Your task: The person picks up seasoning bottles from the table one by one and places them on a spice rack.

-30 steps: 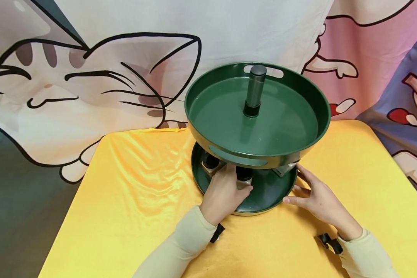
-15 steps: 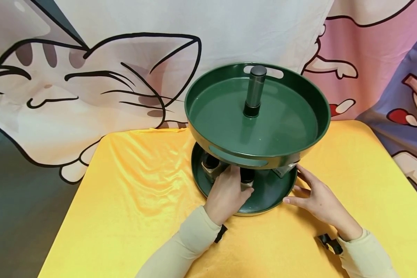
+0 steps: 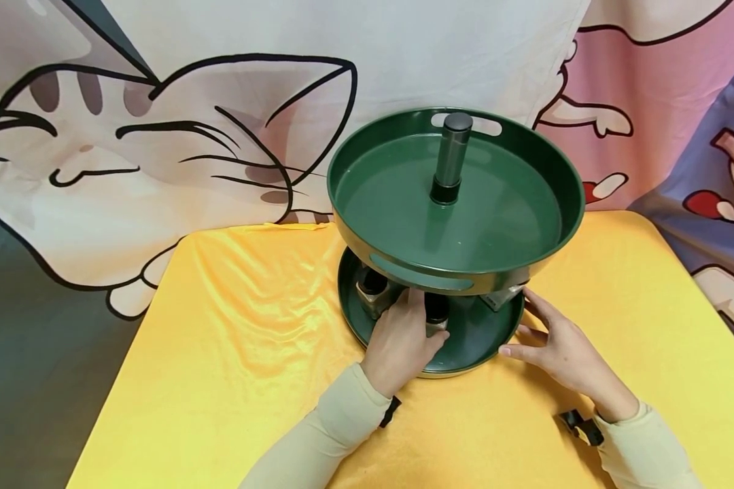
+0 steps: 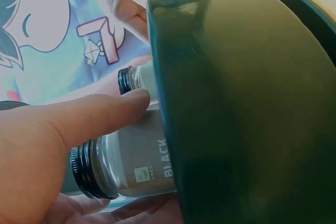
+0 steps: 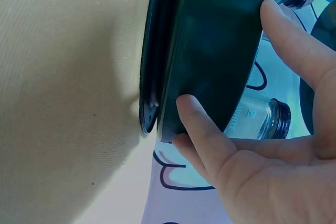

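Note:
My left hand (image 3: 400,339) reaches under the upper green tray and grips a glass spice jar (image 3: 437,312) with a black screw lid. In the left wrist view this spice jar (image 4: 139,156) shows greyish contents and the word BLACK, with my thumb along its side. It stands on the lower round green tray (image 3: 474,346). Just left of my hand is another black-lidded jar (image 3: 372,291). My right hand (image 3: 553,350) has its fingers spread at the lower tray's right side; in the right wrist view the fingertips touch the tray's outer wall (image 5: 220,51).
The larger upper tray (image 3: 495,224), with cut-out handles and a central post (image 3: 451,156), overhangs the lower one and hides its back. A clear jar (image 3: 500,299) lies at the lower tray's right. Yellow cloth (image 3: 238,380) covers the table; a printed curtain (image 3: 434,54) hangs behind.
My left hand has shifted slightly to the right with the spice jar, and more of the jar on the left shows. The right hand keeps its place at the tray's side.

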The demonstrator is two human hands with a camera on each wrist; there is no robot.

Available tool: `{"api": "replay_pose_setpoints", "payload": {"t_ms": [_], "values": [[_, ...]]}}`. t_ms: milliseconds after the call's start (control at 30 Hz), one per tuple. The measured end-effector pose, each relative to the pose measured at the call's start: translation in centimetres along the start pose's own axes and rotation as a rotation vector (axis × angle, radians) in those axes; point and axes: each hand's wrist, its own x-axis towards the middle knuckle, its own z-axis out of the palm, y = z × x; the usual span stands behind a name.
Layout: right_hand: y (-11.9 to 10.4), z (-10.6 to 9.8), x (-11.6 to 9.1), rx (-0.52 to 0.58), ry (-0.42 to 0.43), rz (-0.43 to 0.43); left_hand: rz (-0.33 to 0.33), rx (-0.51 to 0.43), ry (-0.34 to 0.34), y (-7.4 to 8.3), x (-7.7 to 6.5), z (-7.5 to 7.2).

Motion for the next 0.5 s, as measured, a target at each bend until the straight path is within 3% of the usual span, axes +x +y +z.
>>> {"api": "replay_pose_setpoints", "payload": {"t_ms": [233, 500], "values": [[0.1, -0.2, -0.1, -0.029, 0.003, -0.007, 0.045, -0.006, 0.05, -0.1, -0.4, -0.6], [-0.1, -1.2, -0.7, -0.052, 0.018, -0.014, 0.155, -0.085, 0.211, -1.3, -1.3, -3.7]]}}
